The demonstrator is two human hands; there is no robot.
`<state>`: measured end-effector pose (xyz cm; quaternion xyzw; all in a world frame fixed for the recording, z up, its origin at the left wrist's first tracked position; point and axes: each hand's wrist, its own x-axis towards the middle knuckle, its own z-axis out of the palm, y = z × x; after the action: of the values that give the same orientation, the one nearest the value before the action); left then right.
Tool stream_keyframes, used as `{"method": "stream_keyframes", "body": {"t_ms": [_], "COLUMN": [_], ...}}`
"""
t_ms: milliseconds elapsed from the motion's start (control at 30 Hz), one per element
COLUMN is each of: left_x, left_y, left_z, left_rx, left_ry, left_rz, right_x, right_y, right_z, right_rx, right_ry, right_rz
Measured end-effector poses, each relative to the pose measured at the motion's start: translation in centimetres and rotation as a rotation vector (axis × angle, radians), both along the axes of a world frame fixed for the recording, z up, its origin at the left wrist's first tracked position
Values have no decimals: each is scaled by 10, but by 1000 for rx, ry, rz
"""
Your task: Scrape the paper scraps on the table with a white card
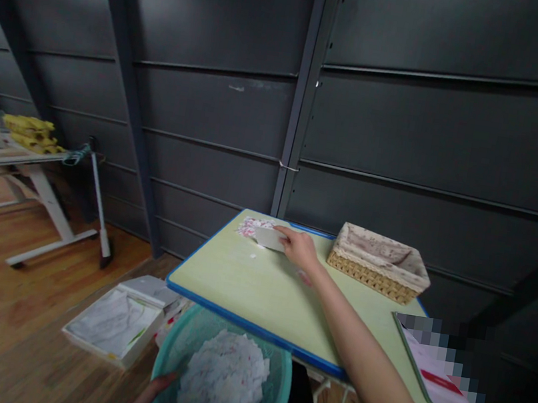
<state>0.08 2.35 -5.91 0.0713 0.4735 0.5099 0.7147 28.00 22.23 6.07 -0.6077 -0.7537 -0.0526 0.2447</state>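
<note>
My right hand point(299, 249) reaches over the pale green table and is closed on a flat whitish card point(269, 238). The card's far edge is against a small heap of paper scraps point(251, 225), white with pink and red bits, near the table's back left corner. One loose white scrap point(253, 256) lies just in front of it. Below the table's front edge, my left hand point(151, 399) grips the left rim of a teal plastic basin point(281, 392). A large mound of shredded white paper point(225, 380) fills the basin's middle. Part of the left hand is outside the frame.
A lined wicker basket point(373, 278) stands at the table's point(255, 294) back right. A tablet point(440, 375) with a cable lies at its right end. On the floor at left sits a white box point(111, 326). Another table holds yellow items point(31, 132). A dark panelled wall rises behind.
</note>
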Motion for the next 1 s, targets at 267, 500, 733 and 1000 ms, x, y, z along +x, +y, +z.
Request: {"method": "stream_keyframes", "body": {"t_ms": [267, 500, 733, 1000], "left_x": [-9, -12, -10, -7], "left_y": [3, 11, 10, 6], "left_z": [-11, -17, -9, 3], "left_rx": [-74, -172, -120, -127], "left_ry": [-75, -110, -161, -140], "left_rz": [-15, -74, -79, -96], "right_x": [-18, -9, -2, -20], "right_y": [-2, -20, -25, -22], "right_z": [12, 13, 8, 6], "right_rx": [-19, 32, 16, 8], "right_ry": [-18, 103, 96, -9], "right_rz": [186, 182, 62, 113]}}
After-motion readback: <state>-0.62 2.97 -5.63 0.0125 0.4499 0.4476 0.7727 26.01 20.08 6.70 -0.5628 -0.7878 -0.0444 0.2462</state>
